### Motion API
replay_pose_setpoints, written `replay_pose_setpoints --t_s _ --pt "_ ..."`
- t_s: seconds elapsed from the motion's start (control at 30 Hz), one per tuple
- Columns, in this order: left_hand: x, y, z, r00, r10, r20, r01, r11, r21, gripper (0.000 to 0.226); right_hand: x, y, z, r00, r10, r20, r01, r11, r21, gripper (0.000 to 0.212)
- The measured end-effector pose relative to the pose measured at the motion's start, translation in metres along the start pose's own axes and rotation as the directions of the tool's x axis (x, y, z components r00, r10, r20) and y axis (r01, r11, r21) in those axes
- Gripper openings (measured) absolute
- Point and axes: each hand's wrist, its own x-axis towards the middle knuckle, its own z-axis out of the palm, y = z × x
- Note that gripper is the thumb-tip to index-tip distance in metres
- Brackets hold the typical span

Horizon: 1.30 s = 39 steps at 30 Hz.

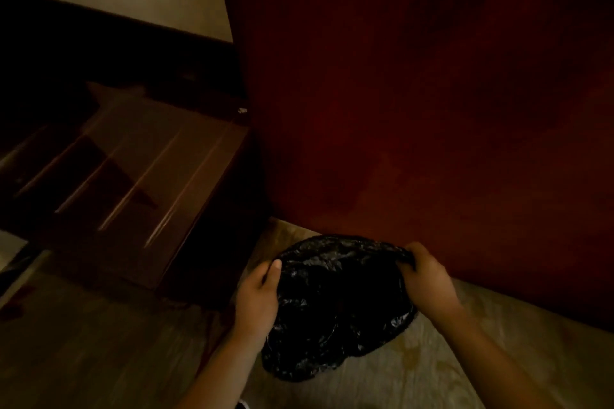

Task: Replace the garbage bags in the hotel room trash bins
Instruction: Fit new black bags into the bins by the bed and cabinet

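**Low over the floor, against the red panel: bag rim work**

Left hand (259,292) and right hand (425,272) each clench opposite sides of the black garbage bag (335,302) mouth. Bin not discernible beneath. Judged: fitting or lifting the liner; next move needs an even two-sided pull.

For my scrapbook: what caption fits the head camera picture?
Black garbage bag gripped by left hand and right hand, beside wooden cabinet.

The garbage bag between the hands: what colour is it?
Glossy black, crinkled; the garbage bag shows best in the head view.
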Motion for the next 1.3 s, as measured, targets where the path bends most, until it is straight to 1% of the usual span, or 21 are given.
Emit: replay_pose_setpoints --t_s 0.07,0.23,0.37,0.53,0.6,0.7,0.77,0.8,0.83,0.9,0.93,0.97,1.0,1.03,1.07,1.1,1.13,1.17,1.2,1.27,1.3 --pt "0.028 -0.022 0.002 1.000 -0.020 -0.023 0.018 0.997 -0.076 0.035 0.016 0.000 0.029 1.000 -0.005 -0.015 0.006 0.997 0.078 0.006" --pt "0.094 -0.083 0.016 1.000 -0.003 -0.008 0.002 0.993 -0.119 0.031 0.067 0.022 0.092 0.999 -0.034 -0.010 0.035 0.979 0.200 0.011" --pt "0.135 -0.124 0.032 0.999 0.029 -0.045 -0.036 0.985 -0.171 0.027 0.105 0.048 0.137 0.997 -0.077 -0.002 0.076 0.975 0.211 0.008" --pt "0.183 -0.179 0.046 0.987 0.117 -0.111 -0.127 0.988 -0.092 0.023 0.141 0.087 0.189 0.996 -0.091 -0.001 0.088 0.960 0.266 0.010" --pt "0.199 -0.198 0.051 0.973 0.178 -0.149 -0.187 0.981 -0.044 0.034 0.152 0.099 0.207 0.995 -0.095 -0.034 0.101 0.950 0.295 0.010" --pt "0.214 -0.220 0.055 0.964 0.238 -0.120 -0.231 0.971 0.069 0.023 0.167 0.116 0.230 0.990 -0.105 -0.091 0.129 0.941 0.313 0.012" --pt "0.223 -0.234 0.057 0.961 0.268 -0.069 -0.255 0.953 0.161 0.020 0.177 0.127 0.239 0.984 -0.115 -0.134 0.149 0.949 0.278 0.010" --pt "0.230 -0.241 0.058 0.961 0.275 -0.038 -0.263 0.945 0.193 0.022 0.181 0.133 0.241 0.983 -0.120 -0.142 0.154 0.953 0.260 0.013" --pt "0.238 -0.249 0.059 0.959 0.283 -0.023 -0.272 0.939 0.212 0.027 0.184 0.138 0.243 0.983 -0.116 -0.141 0.148 0.958 0.244 0.023" --pt "0.252 -0.256 0.060 0.956 0.294 -0.012 -0.284 0.934 0.217 0.032 0.184 0.148 0.249 0.978 -0.143 -0.149 0.171 0.966 0.195 0.052" --pt "0.256 -0.256 0.060 0.956 0.294 -0.013 -0.285 0.934 0.216 0.034 0.180 0.151 0.250 0.955 -0.215 -0.205 0.236 0.968 0.081 0.065" --pt "0.257 -0.254 0.061 0.955 0.297 -0.020 -0.286 0.935 0.209 0.035 0.176 0.152 0.249 0.902 -0.340 -0.266 0.324 0.940 -0.103 0.073" --pt "0.257 -0.252 0.060 0.952 0.305 -0.026 -0.293 0.934 0.206 0.035 0.171 0.150 0.247 0.813 -0.505 -0.290 0.422 0.854 -0.305 0.075" --pt "0.255 -0.251 0.060 0.947 0.319 -0.030 -0.307 0.930 0.202 0.035 0.167 0.147 0.245 0.704 -0.657 -0.270 0.513 0.734 -0.445 0.070" --pt "0.253 -0.252 0.060 0.942 0.332 -0.040 -0.318 0.926 0.204 0.035 0.161 0.140 0.245 0.625 -0.751 -0.213 0.587 0.632 -0.506 0.061" --pt "0.252 -0.253 0.060 0.937 0.345 -0.049 -0.328 0.922 0.207 0.038 0.155 0.134 0.249 0.577 -0.805 -0.139 0.651 0.556 -0.518 0.052" --pt "0.250 -0.253 0.061 0.935 0.350 -0.051 -0.332 0.918 0.216 0.042 0.149 0.130 0.257 0.553 -0.832 -0.054 0.695 0.496 -0.521 0.046" --pt "0.247 -0.252 0.062 0.935 0.349 -0.059 -0.328 0.918 0.224 0.045 0.147 0.131 0.268 0.559 -0.829 0.037 0.708 0.453 -0.542 0.046" --pt "0.246 -0.250 0.064 0.933 0.352 -0.073 -0.328 0.917 0.225 0.045 0.145 0.131 0.278 0.595 -0.793 0.130 0.690 0.421 -0.589 0.051" --pt "0.245 -0.244 0.067 0.922 0.372 -0.104 -0.345 0.914 0.215 0.038 0.150 0.136 0.293 0.693 -0.654 0.304 0.630 0.343 -0.697 0.067" --pt "0.243 -0.240 0.068 0.912 0.394 -0.113 -0.366 0.907 0.209 0.032 0.156 0.139 0.297 0.732 -0.574 0.367 0.616 0.327 -0.717 0.073"
